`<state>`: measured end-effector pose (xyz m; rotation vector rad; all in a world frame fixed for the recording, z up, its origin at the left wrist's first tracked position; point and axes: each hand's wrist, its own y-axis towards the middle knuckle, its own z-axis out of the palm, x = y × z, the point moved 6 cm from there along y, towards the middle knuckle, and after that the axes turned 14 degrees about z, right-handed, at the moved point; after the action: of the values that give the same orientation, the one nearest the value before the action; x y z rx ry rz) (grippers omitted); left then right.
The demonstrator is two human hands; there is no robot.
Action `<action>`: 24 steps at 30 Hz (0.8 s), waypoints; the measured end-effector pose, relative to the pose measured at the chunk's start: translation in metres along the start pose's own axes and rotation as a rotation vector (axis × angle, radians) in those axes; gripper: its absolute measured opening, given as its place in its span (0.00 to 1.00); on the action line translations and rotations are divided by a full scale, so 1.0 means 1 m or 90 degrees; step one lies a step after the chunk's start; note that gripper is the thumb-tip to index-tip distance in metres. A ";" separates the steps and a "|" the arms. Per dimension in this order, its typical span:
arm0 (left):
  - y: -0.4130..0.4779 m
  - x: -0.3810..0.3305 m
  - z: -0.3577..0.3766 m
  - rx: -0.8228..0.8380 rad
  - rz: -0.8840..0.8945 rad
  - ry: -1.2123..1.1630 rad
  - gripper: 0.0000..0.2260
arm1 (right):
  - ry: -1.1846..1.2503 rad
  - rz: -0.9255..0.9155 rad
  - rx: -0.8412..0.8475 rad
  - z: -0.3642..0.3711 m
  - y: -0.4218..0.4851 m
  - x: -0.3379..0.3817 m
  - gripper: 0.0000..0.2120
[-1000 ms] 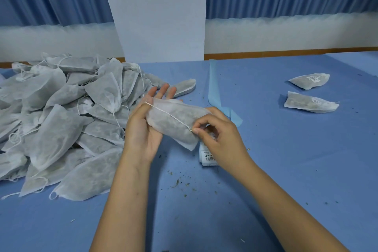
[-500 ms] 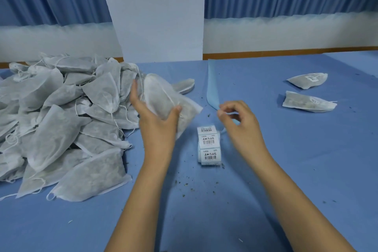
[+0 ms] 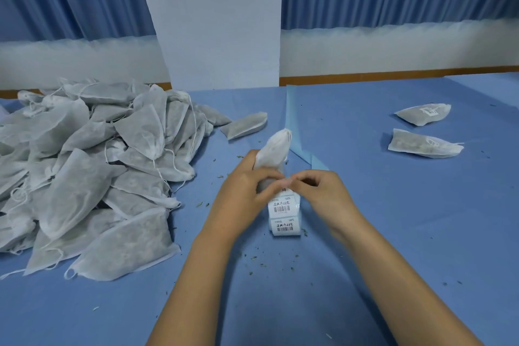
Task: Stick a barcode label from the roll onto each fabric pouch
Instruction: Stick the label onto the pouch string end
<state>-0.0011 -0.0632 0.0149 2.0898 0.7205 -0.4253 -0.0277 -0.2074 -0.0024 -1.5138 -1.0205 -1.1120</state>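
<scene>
While the left hand grips the seemingly soft, light fabric pouch mid-tabletop over the label roll, the right hand pinches there, holding what I cannot tell; the pouch is probably best gripped by its filled belly.

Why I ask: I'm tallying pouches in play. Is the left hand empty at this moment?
No: the left hand grips a fabric pouch, its tied end pointing up, just behind the label roll.
</scene>
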 end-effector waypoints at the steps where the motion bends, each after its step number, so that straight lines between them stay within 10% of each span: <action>1: 0.000 0.001 0.000 0.010 0.000 -0.022 0.10 | 0.021 0.002 -0.007 0.001 0.001 -0.002 0.06; 10: 0.000 0.007 -0.011 -0.074 -0.032 0.056 0.14 | 0.075 0.045 0.212 0.013 0.001 -0.005 0.11; 24: 0.000 -0.006 -0.011 -0.074 0.046 0.082 0.03 | 0.127 -0.016 0.013 0.007 0.009 -0.008 0.05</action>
<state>-0.0060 -0.0562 0.0243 2.0400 0.7245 -0.2057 -0.0195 -0.2029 -0.0135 -1.3472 -0.9134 -1.2396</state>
